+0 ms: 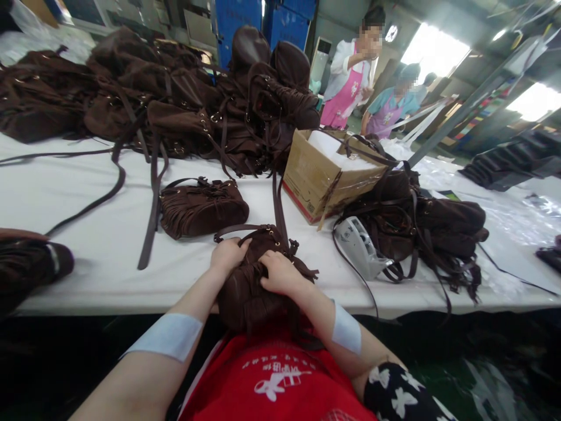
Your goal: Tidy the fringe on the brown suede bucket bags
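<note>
A dark brown handbag (249, 295) with fringe, brass-coloured rings and a short top handle rests at the table's front edge, against my red apron. My left hand (230, 255) grips its top on the left, the thumb near the opening and the fingertips partly hidden. On the right side of the same bag, my right hand (280, 273) has its fingers bent over the gathered material. A long strap runs from the bag up the table. Just behind lies a similar fringed bag (204, 207), touched by neither hand.
Brown bags (175, 99) are heaped along the back left. An open cardboard box (311, 175) holds white material. Right of it are a grey-white device (362, 248) and more bags (451, 219). Loose straps cross the white table (109, 234). Two people in aprons work beyond.
</note>
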`<state>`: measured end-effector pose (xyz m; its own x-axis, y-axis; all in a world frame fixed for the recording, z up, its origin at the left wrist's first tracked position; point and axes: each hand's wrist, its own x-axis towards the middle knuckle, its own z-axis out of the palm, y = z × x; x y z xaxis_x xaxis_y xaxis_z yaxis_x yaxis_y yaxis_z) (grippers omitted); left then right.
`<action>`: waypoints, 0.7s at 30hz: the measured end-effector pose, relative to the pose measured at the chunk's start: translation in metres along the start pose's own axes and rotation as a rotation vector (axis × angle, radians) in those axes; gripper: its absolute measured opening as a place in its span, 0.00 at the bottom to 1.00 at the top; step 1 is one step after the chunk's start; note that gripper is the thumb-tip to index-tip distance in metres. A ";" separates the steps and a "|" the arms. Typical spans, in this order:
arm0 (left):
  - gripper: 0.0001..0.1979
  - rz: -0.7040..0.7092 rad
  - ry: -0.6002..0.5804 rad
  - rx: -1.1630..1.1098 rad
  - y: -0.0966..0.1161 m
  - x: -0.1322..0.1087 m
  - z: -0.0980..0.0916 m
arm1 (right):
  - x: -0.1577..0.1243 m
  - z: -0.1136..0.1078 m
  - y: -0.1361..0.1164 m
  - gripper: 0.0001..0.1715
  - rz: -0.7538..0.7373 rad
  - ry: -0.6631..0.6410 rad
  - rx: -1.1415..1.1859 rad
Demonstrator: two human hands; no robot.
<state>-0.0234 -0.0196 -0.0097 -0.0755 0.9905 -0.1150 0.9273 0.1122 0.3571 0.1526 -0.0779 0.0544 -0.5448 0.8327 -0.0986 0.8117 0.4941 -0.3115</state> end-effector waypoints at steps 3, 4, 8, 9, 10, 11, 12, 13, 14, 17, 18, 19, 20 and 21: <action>0.30 -0.003 0.003 0.006 0.000 0.000 0.000 | 0.015 0.012 -0.001 0.13 0.056 -0.055 -0.065; 0.30 -0.003 0.000 0.004 0.000 0.000 0.000 | 0.013 0.012 -0.002 0.12 0.052 -0.061 -0.065; 0.30 -0.004 -0.006 -0.003 0.000 -0.001 -0.001 | -0.012 0.006 -0.005 0.08 -0.023 -0.072 0.018; 0.30 -0.004 -0.002 -0.002 0.000 -0.001 -0.001 | -0.021 0.003 -0.006 0.08 -0.036 -0.072 0.055; 0.31 -0.001 0.002 0.000 0.000 -0.001 -0.001 | -0.031 0.000 -0.008 0.09 -0.040 -0.066 0.094; 0.31 0.002 0.004 0.002 -0.001 -0.001 -0.001 | -0.041 -0.004 -0.010 0.11 -0.042 -0.062 0.136; 0.30 0.003 0.004 0.003 -0.001 -0.001 -0.001 | -0.051 -0.009 -0.013 0.11 -0.054 -0.066 0.181; 0.30 0.002 0.004 0.002 -0.001 -0.001 0.000 | -0.060 -0.016 -0.015 0.12 -0.084 -0.087 0.231; 0.30 -0.001 0.004 0.002 -0.001 0.000 0.000 | -0.067 -0.023 -0.017 0.12 -0.132 -0.130 0.287; 0.31 -0.015 -0.002 0.001 0.000 0.000 0.000 | -0.076 -0.043 -0.017 0.12 -0.283 -0.254 0.415; 0.31 -0.014 -0.006 -0.001 0.000 0.000 -0.001 | -0.072 -0.047 -0.014 0.12 -0.269 -0.221 0.411; 0.30 -0.012 -0.009 -0.003 0.001 0.000 -0.001 | -0.066 -0.048 -0.010 0.13 -0.216 -0.144 0.377; 0.30 -0.011 -0.011 -0.004 0.001 0.000 -0.002 | -0.058 -0.046 -0.004 0.14 -0.138 -0.047 0.320; 0.30 -0.011 -0.012 -0.003 0.001 -0.001 -0.002 | -0.047 -0.042 0.001 0.15 -0.056 0.038 0.251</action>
<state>-0.0231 -0.0198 -0.0072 -0.0810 0.9882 -0.1302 0.9253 0.1232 0.3587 0.1884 -0.1062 0.0982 -0.5754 0.8169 -0.0403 0.7001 0.4664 -0.5406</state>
